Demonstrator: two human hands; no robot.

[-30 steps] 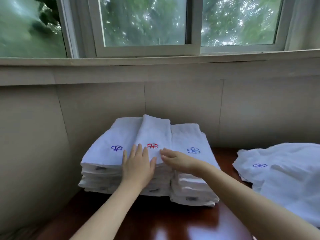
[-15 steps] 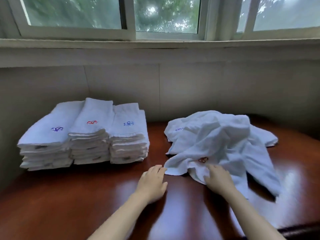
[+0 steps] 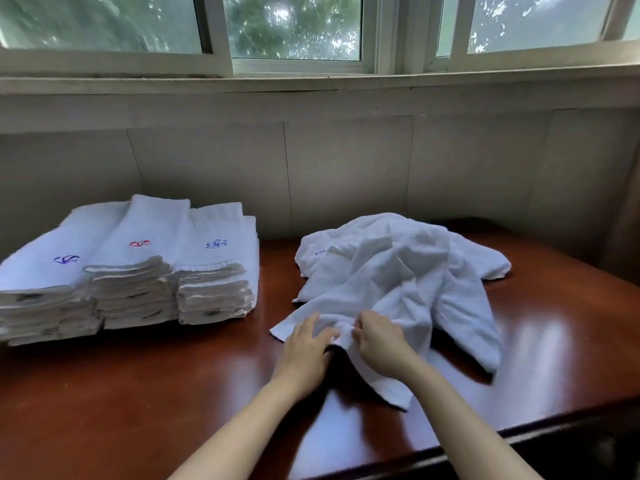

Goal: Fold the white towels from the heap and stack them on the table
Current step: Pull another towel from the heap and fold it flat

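Observation:
A heap of loose white towels [image 3: 398, 271] lies on the dark red wooden table [image 3: 156, 393], right of centre. Both my hands are at its near edge. My left hand [image 3: 304, 344] grips a fold of the front towel [image 3: 346, 332]. My right hand [image 3: 377, 337] pinches the same towel just beside it. To the left stand three side-by-side stacks of folded white towels [image 3: 138, 268], with purple, red and blue embroidered emblems on top.
A tiled wall [image 3: 346, 168] rises right behind the table, with a sill and windows [image 3: 294, 29] above. The table's front edge [image 3: 519, 441] runs across the lower right. Something brown [image 3: 627, 216] stands at the far right edge.
My hands left the folded stacks and moved right to the heap. Half a second ago they lay open at its edge; now both have closed on the front towel.

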